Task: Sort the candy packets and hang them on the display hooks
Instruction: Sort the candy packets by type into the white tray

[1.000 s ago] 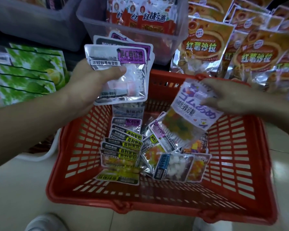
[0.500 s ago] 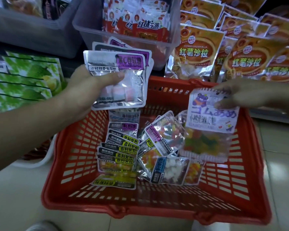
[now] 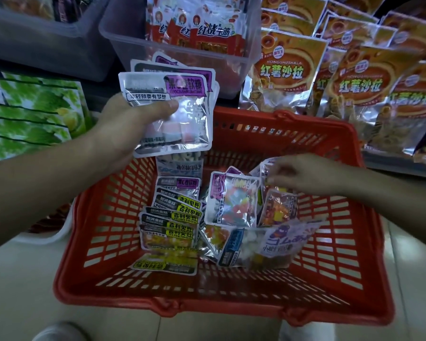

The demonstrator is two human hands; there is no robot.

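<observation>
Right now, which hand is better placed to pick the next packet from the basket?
The right hand: its fingers reach packets in the red basket; the left hand grips a purple-label stack.

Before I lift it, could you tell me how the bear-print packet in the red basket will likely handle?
The bear-print packet lies draped over other packets, so probably floppy. Its glossy film may slip when pinched. Small sweets show inside, so likely light.
</observation>
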